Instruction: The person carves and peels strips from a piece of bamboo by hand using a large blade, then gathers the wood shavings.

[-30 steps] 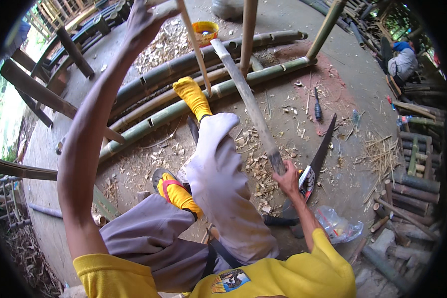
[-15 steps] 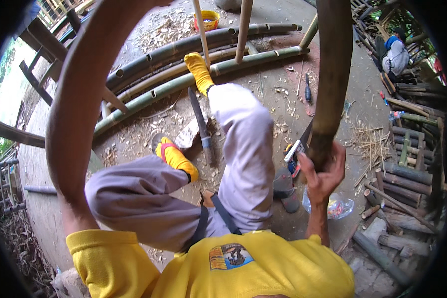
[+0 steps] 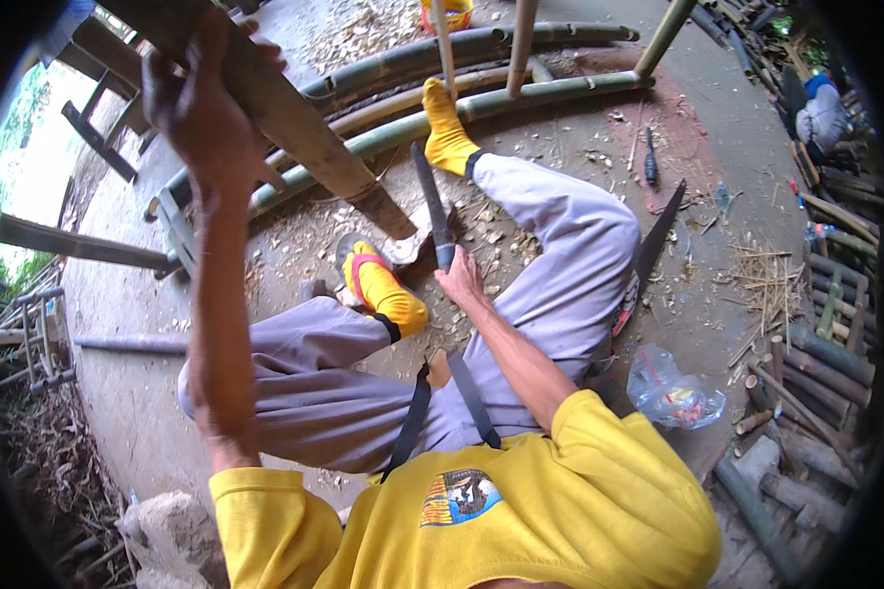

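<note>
My left hand (image 3: 201, 123) is closed around a thick, dark split bamboo pole (image 3: 314, 147) at the upper left. The pole slants down to the right, its lower end over a pale chopped wood block (image 3: 417, 245) beside my left foot. My right hand (image 3: 462, 278) is wrapped round the handle of a machete (image 3: 430, 201), between my legs. The machete's dark blade points away from me, towards my outstretched right foot. Beyond my right knee lies a saw with a dark blade (image 3: 660, 234); my leg partly hides its handle.
Long bamboo poles (image 3: 550, 93) with cut holes lie across the far side, with upright sticks among them. A dark-handled tool (image 3: 650, 162) and a plastic bag (image 3: 673, 388) lie to the right. Stacked bamboo (image 3: 815, 358) lines the right edge, where another person (image 3: 821, 116) sits.
The bamboo pole has swung from the right over to the left, now in my left hand. My right hand has let go of it and taken hold of the machete's handle.
</note>
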### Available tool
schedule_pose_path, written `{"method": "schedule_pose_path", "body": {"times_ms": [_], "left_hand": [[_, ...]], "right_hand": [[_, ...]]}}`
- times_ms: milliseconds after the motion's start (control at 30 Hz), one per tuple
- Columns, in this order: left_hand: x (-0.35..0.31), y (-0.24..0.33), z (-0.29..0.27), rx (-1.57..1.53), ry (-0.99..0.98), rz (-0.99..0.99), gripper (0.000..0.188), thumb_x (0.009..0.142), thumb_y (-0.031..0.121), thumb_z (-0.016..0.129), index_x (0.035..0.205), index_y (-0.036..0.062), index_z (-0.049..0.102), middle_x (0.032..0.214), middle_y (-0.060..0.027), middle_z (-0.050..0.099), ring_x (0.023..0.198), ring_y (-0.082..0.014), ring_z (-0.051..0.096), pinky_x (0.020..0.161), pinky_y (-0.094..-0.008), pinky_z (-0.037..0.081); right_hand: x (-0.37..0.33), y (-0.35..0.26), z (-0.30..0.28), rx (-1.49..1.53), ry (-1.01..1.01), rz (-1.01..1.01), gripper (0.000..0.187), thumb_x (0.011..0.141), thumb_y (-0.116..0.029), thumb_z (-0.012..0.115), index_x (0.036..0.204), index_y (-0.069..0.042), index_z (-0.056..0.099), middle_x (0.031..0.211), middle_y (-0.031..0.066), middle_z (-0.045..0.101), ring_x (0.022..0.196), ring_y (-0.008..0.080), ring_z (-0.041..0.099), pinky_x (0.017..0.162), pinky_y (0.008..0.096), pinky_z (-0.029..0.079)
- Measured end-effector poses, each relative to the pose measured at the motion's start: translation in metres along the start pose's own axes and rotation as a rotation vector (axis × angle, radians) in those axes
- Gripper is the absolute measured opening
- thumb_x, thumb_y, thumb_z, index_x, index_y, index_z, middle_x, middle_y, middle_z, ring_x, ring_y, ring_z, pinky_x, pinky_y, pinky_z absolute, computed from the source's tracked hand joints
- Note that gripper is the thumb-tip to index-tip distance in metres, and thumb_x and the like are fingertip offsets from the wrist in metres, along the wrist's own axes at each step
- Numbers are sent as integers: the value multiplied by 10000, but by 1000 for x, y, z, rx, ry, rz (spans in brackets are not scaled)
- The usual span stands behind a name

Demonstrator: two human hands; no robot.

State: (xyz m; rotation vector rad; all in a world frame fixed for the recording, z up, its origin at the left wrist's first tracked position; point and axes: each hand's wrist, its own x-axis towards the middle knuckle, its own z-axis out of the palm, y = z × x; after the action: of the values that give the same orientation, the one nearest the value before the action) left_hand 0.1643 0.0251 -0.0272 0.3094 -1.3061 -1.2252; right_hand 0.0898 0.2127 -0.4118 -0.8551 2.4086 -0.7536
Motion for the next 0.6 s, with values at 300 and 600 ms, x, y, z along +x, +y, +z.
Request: {"method": "schedule_pose_path", "body": {"times_ms": [300,600], "left_hand": [[-82,-86,-47,-41,169,71,247,837,2,564,996,64,385,760,-131,570,628,-215,590,536,-339,513],[-83,-54,-41,98,55,111,540,871,259,573,1284,21,321,1039,-209,577,936,-305,592,892,-478,460]], "right_hand": [[13,-10,-21,689,-295,377,504,642,-100,648,1070,-25,392,803,176,576,777,328,600,701,416,487],[-30,-61,-111,515,-105,-213,522,737,-207,657,1139,-19,382,869,204,600,767,333,632,681,404,486]]}}
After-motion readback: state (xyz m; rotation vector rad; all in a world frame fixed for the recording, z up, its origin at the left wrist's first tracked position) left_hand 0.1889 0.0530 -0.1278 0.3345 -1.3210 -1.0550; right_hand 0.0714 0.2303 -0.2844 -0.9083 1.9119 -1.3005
